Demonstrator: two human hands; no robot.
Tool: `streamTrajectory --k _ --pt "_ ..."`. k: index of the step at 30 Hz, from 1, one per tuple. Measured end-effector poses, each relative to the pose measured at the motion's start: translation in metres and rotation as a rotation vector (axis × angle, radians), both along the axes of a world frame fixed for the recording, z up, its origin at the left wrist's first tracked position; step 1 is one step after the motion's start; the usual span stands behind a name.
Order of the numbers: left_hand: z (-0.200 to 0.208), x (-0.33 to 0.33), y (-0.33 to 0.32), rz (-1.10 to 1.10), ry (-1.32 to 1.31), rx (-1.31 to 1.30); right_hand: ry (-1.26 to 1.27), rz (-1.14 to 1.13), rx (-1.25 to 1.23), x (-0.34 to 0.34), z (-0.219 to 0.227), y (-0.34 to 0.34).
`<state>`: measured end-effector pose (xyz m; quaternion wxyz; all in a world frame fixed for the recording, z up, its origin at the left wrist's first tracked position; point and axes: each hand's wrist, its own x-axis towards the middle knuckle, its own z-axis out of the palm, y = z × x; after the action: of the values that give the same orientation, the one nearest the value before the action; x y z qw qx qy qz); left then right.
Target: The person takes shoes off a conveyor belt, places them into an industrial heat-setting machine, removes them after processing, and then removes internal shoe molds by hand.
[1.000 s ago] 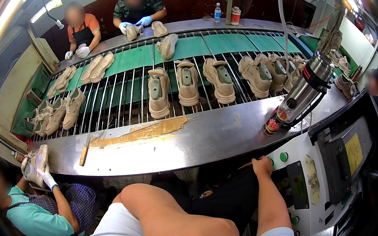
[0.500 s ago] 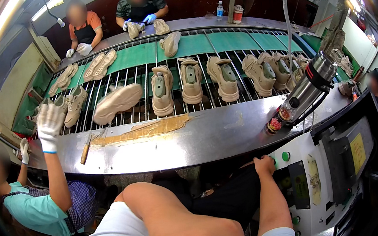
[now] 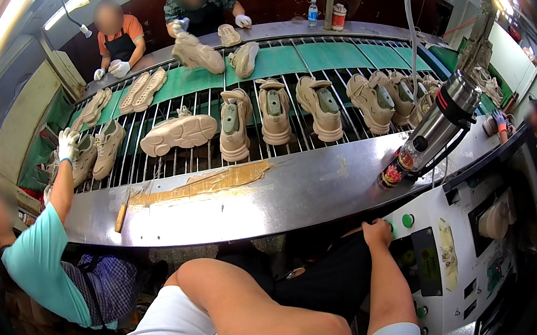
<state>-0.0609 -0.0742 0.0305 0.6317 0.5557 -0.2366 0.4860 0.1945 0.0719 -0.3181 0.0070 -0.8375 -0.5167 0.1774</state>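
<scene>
My right hand (image 3: 377,232) rests at the upper left corner of a white machine (image 3: 440,241), beside a green button. Its fingers are curled, and whatever they hold or press is hidden. A bent bare arm of mine fills the lower middle, but my left hand does not show. Inside the machine's opening at the right sits a beige shoe (image 3: 496,219). Ahead, a roller conveyor carries beige sneakers (image 3: 274,111) with green lasts in them. One sneaker (image 3: 180,134) lies on its side, sole toward me.
A steel bottle (image 3: 449,109) and a smaller flowered bottle (image 3: 392,174) stand on the metal ledge (image 3: 221,212), near a wooden-handled tool (image 3: 120,217). At the left, a co-worker's gloved hand (image 3: 68,144) touches sneakers. Two people work across the conveyor; a gloved hand (image 3: 501,122) shows far right.
The machine's dark cover is out of the way, exposing a shoe inside. The left co-worker's raised glove has come down to the sneakers. Across, a sneaker is over the belt. Sneakers shifted slightly right.
</scene>
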Motion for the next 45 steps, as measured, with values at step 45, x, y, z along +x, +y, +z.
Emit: streamTrajectory --k 45 --pt "-0.137 -0.142 0.104 1.227 0.642 -0.248 0.027 0.022 0.223 0.005 -0.017 -0.009"
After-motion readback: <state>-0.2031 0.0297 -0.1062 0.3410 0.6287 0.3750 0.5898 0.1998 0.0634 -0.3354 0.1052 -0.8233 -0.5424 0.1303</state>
